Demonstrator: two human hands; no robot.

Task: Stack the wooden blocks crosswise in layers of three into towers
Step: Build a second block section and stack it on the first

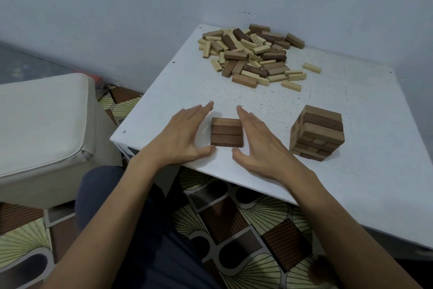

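Three brown wooden blocks lie side by side as one flat layer [226,132] near the front edge of the white table [351,171]. My left hand [181,135] is open just left of the layer, fingers straight, thumb near its front left corner. My right hand [259,142] is open just right of it, thumb near the front right corner. Neither hand plainly touches the blocks. A finished tower of several crossed layers [316,132] stands to the right. A loose pile of light and dark blocks [253,54] lies at the table's far side.
A grey-blue wall runs close behind the pile. A white cushioned seat [42,124] stands left of the table. Patterned floor [246,230] and my dark-trousered knee [103,190] show below the table's front edge.
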